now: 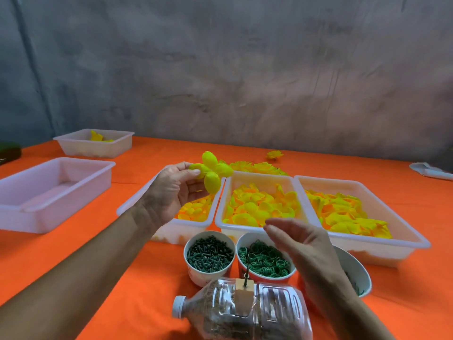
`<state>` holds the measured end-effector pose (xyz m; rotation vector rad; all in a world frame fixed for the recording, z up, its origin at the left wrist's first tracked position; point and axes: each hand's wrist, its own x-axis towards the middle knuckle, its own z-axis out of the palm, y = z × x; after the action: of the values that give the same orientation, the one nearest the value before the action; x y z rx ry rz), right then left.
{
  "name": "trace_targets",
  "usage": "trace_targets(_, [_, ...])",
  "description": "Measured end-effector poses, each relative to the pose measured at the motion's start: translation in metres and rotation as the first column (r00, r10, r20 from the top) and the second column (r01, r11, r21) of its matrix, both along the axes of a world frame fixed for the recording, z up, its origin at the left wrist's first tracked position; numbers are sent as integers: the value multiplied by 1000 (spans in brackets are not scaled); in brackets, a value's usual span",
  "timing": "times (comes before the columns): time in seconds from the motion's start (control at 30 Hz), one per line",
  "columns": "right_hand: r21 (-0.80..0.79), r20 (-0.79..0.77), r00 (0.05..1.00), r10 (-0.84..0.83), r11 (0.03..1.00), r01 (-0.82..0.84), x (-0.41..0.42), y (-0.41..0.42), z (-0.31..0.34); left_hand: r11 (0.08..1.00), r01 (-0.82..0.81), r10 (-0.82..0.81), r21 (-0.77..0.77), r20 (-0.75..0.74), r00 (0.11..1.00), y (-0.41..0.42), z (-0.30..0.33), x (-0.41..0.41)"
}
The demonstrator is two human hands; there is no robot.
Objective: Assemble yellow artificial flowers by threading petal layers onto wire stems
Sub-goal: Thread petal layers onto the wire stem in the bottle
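My left hand (169, 192) is raised above the left petal tray (137, 197) and pinches a yellow petal layer (211, 171) with several rounded petals between thumb and fingers. My right hand (304, 244) hovers, fingers relaxed and holding nothing, over the cup of green rings (263, 262). A thin dark wire stem (247, 268) stands upright from a small tan block (244, 299) on a sand-filled plastic bottle (245, 312) lying on its side near me. The middle tray (259, 204) and the right tray (348, 214) hold loose yellow petals.
A cup of dark green pegs (209, 255) stands left of the ring cup; a third cup (355, 271) is partly hidden behind my right wrist. Two white trays (51, 192) (94, 142) sit at left on the orange tablecloth. Finished yellow flowers (259, 166) lie behind the trays.
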<state>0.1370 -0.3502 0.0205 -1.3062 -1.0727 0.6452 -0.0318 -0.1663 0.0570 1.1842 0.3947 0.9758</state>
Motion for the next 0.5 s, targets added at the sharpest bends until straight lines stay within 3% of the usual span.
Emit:
trace_targets(0.1, [64, -72, 997, -5, 998, 10, -3, 8, 26, 986, 166, -166, 9, -1, 986, -28, 13, 3])
trace_targets(0.23, [27, -153, 985, 84, 996, -81, -12, 14, 52, 958, 280, -277, 55, -68, 959, -56, 20, 9])
trace_targets(0.37, [74, -300, 945, 131, 991, -114, -18, 16, 61, 950, 294, -277, 107, -152, 949, -75, 20, 14])
trace_targets(0.5, [64, -291, 950, 111, 993, -97, -18, 13, 63, 949, 277, -236, 151, -243, 941, -86, 22, 13])
